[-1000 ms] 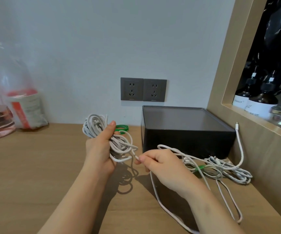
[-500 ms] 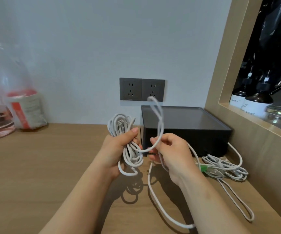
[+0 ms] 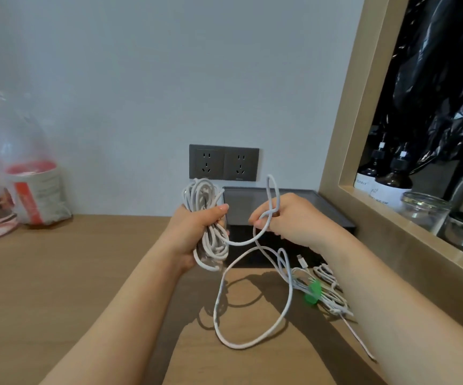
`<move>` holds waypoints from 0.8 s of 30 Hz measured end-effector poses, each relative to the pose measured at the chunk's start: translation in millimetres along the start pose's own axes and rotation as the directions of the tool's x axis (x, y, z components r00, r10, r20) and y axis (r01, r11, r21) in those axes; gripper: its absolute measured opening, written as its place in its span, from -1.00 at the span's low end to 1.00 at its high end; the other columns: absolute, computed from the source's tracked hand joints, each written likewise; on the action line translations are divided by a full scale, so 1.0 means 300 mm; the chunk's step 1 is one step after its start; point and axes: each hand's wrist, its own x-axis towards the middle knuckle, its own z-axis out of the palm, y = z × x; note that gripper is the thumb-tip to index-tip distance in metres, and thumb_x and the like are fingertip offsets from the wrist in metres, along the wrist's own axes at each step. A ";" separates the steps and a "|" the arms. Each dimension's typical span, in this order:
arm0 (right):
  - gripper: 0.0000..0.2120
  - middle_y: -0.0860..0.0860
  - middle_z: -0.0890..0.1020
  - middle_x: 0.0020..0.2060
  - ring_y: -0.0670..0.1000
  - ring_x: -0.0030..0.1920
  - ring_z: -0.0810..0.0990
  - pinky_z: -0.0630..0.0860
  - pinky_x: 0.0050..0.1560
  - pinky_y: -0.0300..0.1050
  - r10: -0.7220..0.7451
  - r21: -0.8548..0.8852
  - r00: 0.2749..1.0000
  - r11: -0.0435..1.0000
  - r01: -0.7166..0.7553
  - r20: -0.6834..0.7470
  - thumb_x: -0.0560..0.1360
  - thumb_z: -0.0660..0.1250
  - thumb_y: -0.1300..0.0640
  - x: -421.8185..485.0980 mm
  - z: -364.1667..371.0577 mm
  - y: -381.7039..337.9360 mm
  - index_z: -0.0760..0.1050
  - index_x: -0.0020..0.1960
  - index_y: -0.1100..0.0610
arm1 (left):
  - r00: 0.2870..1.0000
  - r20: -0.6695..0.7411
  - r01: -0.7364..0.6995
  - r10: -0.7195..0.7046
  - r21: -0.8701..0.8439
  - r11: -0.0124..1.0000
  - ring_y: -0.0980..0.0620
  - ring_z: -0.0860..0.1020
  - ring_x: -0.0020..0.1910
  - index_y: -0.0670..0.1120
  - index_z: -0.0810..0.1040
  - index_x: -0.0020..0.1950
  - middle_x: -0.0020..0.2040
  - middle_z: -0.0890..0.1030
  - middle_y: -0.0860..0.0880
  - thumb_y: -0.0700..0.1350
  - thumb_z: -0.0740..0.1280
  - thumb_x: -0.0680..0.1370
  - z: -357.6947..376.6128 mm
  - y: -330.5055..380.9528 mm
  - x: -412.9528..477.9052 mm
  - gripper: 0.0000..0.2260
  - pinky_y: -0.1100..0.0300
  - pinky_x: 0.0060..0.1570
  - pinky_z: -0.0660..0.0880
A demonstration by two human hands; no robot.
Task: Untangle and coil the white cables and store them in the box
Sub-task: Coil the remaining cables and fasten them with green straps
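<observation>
Hands sit farther apart than before: left hand [image 3: 194, 234] grips the coiled white cable [image 3: 203, 194] (raised before the black box [image 3: 241, 207]), right hand [image 3: 297, 218] pinches its loose loop [image 3: 274, 187]. Slack trails onto the table [image 3: 85, 273].

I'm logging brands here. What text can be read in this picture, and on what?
"Master" (second letter unsure): white label on the left bottle.
Right bottle: script on its label, too small to read.
Packet: print too blurred to read.
</observation>
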 end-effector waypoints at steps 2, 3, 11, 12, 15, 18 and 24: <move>-0.82 0.02 0.62 -0.26 -0.09 -0.30 0.53 0.49 -0.27 -0.28 0.005 0.075 0.998 0.997 -0.010 0.066 0.56 0.26 0.20 0.007 -0.021 -0.011 0.61 -0.11 0.04 | 0.999 0.048 -0.012 0.010 0.049 0.999 0.01 0.46 -0.55 -0.19 0.42 -0.15 -0.44 0.43 -0.12 -0.28 0.35 0.50 0.024 0.039 -0.003 -0.89 0.22 -0.50 0.50; -0.82 0.05 0.63 -0.25 -0.07 -0.29 0.55 0.51 -0.24 -0.24 0.000 0.223 0.992 0.974 -0.029 0.127 0.57 0.23 0.22 0.003 -0.030 -0.015 0.59 -0.10 0.08 | 0.997 0.070 -0.017 0.012 0.077 0.997 0.01 0.46 -0.54 -0.18 0.42 -0.13 -0.43 0.43 -0.13 -0.28 0.35 0.50 0.032 0.055 -0.007 -0.89 0.22 -0.50 0.50; -0.78 0.07 0.68 -0.17 -0.01 -0.20 0.59 0.44 -0.08 -0.12 0.023 0.798 0.956 0.545 -0.258 0.293 0.49 0.24 0.08 -0.045 -0.093 -0.001 0.60 -0.22 0.13 | 0.977 0.213 -0.111 0.015 0.447 0.887 0.03 0.50 -0.50 -0.19 0.46 -0.20 -0.44 0.50 -0.11 -0.34 0.36 0.48 0.074 0.134 -0.090 -0.88 0.23 -0.43 0.51; -0.87 0.04 0.66 -0.20 -0.03 -0.20 0.56 0.44 -0.10 -0.15 0.043 0.760 0.970 0.613 -0.216 0.241 0.50 0.28 0.15 -0.040 -0.093 -0.004 0.57 -0.18 0.12 | 0.971 0.237 -0.150 0.031 0.505 0.850 0.07 0.50 -0.49 -0.16 0.47 -0.20 -0.45 0.51 -0.06 -0.36 0.36 0.47 0.081 0.133 -0.097 -0.85 0.24 -0.43 0.50; -0.79 0.01 0.68 -0.18 -0.03 -0.21 0.55 0.44 -0.20 -0.20 0.089 0.733 0.993 0.669 -0.122 0.084 0.46 0.26 0.43 -0.029 -0.096 -0.014 0.51 -0.10 0.15 | 0.969 0.240 -0.209 0.058 0.672 0.710 0.11 0.55 -0.36 -0.06 0.50 -0.09 -0.33 0.57 0.00 -0.32 0.43 0.44 0.088 0.121 -0.101 -0.79 0.23 -0.30 0.49; -0.70 0.09 0.68 -0.14 -0.01 -0.21 0.65 0.53 -0.13 -0.18 0.166 0.834 0.986 0.545 -0.083 -0.011 0.45 0.13 0.55 -0.032 -0.110 -0.011 0.46 -0.09 0.19 | 0.981 0.173 -0.190 0.085 0.791 0.581 0.03 0.57 -0.23 -0.04 0.47 -0.03 -0.18 0.57 -0.05 -0.25 0.46 0.43 0.075 0.109 -0.076 -0.77 0.20 -0.22 0.51; -0.70 0.13 0.64 -0.39 -0.04 -0.55 0.50 0.45 -0.55 -0.28 0.212 0.989 0.977 0.142 -0.044 0.013 0.43 -0.05 0.50 -0.062 -0.136 0.008 0.28 -0.18 0.14 | 0.979 0.024 -0.121 0.203 0.869 0.479 -0.07 0.55 -0.11 -0.07 0.44 0.01 -0.13 0.54 -0.06 -0.20 0.43 0.44 0.067 0.052 -0.026 -0.77 -0.03 0.02 0.55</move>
